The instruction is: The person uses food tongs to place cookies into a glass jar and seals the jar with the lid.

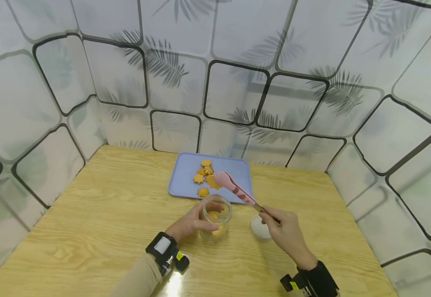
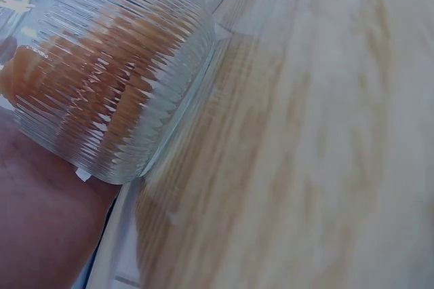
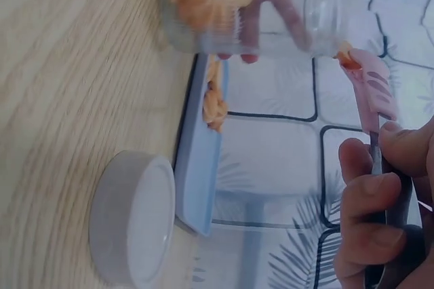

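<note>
My left hand (image 1: 189,224) grips a ribbed glass jar (image 1: 216,218) that stands on the wooden table (image 1: 89,222), with orange cookies inside it (image 2: 95,79). My right hand (image 1: 284,231) holds pink tongs (image 1: 234,187), and their tips pinch a flower-shaped cookie (image 1: 211,181) just above the near edge of a blue tray (image 1: 183,179). Several more cookies (image 1: 203,171) lie on the tray. In the right wrist view the tongs (image 3: 373,92) reach towards the jar (image 3: 251,11), whose mouth is to the right.
A white jar lid (image 1: 260,227) lies on the table under my right hand, also visible in the right wrist view (image 3: 132,224). Patterned panel walls (image 1: 237,82) enclose the table at the back and both sides.
</note>
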`<state>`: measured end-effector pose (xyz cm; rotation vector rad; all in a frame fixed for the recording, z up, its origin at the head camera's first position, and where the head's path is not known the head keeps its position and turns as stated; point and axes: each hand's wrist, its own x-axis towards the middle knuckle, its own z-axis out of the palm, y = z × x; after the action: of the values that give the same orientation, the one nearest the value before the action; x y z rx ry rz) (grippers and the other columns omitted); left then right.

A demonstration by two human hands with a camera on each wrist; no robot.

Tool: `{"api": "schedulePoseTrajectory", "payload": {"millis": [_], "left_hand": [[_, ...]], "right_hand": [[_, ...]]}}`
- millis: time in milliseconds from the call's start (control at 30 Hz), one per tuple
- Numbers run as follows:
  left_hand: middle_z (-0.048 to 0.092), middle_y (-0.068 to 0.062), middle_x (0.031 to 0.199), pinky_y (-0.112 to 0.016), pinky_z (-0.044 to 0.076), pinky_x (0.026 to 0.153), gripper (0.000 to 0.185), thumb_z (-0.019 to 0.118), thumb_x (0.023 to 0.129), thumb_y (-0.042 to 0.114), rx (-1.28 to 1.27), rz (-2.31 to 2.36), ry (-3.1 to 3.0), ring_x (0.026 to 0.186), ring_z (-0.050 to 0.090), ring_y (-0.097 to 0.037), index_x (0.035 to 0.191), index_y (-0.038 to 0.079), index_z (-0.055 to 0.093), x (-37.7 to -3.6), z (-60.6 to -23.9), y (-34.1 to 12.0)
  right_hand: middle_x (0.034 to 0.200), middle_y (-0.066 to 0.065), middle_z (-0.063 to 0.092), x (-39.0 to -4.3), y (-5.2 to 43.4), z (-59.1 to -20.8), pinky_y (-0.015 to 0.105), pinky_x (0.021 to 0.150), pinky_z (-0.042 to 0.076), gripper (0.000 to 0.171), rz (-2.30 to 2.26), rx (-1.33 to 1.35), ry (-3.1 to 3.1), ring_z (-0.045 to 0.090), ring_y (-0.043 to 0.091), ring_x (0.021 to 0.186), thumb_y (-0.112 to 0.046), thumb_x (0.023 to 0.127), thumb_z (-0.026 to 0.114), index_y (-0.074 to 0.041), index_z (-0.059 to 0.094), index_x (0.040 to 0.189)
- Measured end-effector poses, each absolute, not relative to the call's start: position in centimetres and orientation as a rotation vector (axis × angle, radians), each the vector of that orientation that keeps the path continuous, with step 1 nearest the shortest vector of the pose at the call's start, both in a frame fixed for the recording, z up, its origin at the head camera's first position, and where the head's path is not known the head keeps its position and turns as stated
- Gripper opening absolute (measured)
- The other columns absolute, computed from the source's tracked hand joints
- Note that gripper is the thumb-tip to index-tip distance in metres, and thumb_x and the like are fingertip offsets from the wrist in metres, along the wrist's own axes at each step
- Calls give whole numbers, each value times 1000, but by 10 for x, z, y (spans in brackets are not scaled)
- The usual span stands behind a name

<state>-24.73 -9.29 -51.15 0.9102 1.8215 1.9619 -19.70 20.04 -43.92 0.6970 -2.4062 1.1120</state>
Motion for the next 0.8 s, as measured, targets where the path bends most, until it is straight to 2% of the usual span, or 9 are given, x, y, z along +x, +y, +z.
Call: {"api": "schedulePoseTrajectory", "payload": {"millis": [100, 167, 233, 333, 400, 467, 600, 800], "left_hand": [[48, -31, 145, -46, 40, 109, 79, 79, 86, 24, 898, 1952, 1837, 136, 46, -36, 152, 13, 37, -247, -511, -93], [50, -28, 144, -46, 37, 111, 77, 78, 85, 24, 877, 1940, 1858, 136, 46, -37, 151, 9, 39, -247, -511, -94], [51, -25, 144, -45, 36, 111, 77, 78, 85, 24, 842, 1931, 1863, 135, 47, -38, 149, 6, 39, -246, -510, -95], [50, -24, 147, -47, 37, 112, 86, 78, 85, 23, 794, 1920, 1841, 133, 48, -40, 156, 9, 32, -245, -508, -95], [49, -23, 148, -49, 33, 115, 93, 78, 86, 25, 765, 1904, 1836, 134, 49, -38, 161, 14, 24, -245, -508, -96], [48, -19, 150, -52, 27, 117, 98, 79, 86, 27, 742, 1890, 1853, 136, 47, -33, 163, 20, 19, -245, -508, -97], [46, -14, 150, -54, 22, 119, 94, 80, 86, 27, 743, 1908, 1835, 137, 45, -31, 161, 22, 24, -246, -507, -99], [42, -13, 155, -55, 19, 121, 93, 80, 87, 28, 753, 1927, 1819, 142, 39, -28, 161, 21, 25, -244, -506, -99]], "right_hand": [[76, 7, 75, -185, 204, -434, 15, 42, 38, 19, 1135, 720, -2384, 57, -2, 54, 6, 90, 70, 8, 76, 108], [77, 8, 76, -178, 205, -433, 14, 42, 39, 19, 1139, 740, -2382, 61, -3, 59, 7, 89, 71, 8, 76, 108], [77, 7, 76, -172, 207, -433, 12, 41, 36, 20, 1145, 754, -2388, 55, -7, 55, 7, 89, 71, 8, 76, 108], [75, 4, 75, -163, 210, -436, 9, 40, 30, 22, 1132, 771, -2380, 41, -13, 51, 9, 86, 72, 8, 76, 108], [74, 4, 75, -159, 211, -438, 8, 40, 30, 22, 1126, 770, -2373, 38, -14, 50, 11, 85, 73, 8, 76, 107], [75, 5, 75, -155, 211, -441, 9, 42, 35, 22, 1122, 765, -2377, 45, -13, 53, 11, 84, 73, 9, 76, 106], [78, 8, 76, -149, 211, -446, 14, 48, 47, 22, 1117, 762, -2391, 63, -3, 64, 11, 84, 73, 11, 75, 106], [76, 7, 76, -145, 209, -448, 13, 48, 47, 22, 1089, 757, -2379, 63, -3, 63, 12, 82, 75, 11, 75, 104]]}}
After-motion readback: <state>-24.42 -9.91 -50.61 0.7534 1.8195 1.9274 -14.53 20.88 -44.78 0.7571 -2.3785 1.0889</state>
